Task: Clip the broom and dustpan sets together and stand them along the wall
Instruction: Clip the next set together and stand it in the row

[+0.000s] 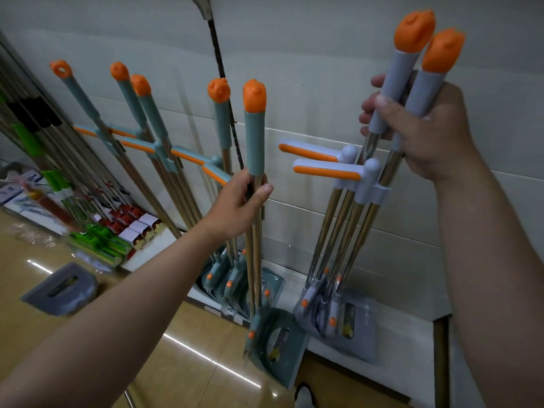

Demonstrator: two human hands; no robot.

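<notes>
My left hand point(240, 203) grips the metal poles of a teal broom and dustpan set point(254, 134) just below its orange-capped grip; its dustpan point(278, 344) hangs blurred above the floor. My right hand point(418, 128) holds two lavender-grey grips with orange caps point(428, 36) together; their two sets point(344, 231) stand upright with their dustpans point(351, 322) on the white ledge by the wall. Several more teal sets point(153, 128) lean against the wall at the left.
A grey dustpan-like piece point(60, 288) lies on the tan tiled floor at left. Packaged mops and green cleaning tools point(97, 231) are stacked along the left wall. A black cord point(223, 81) hangs down the white wall point(323, 69). A white ledge point(406, 357) runs along the wall's foot.
</notes>
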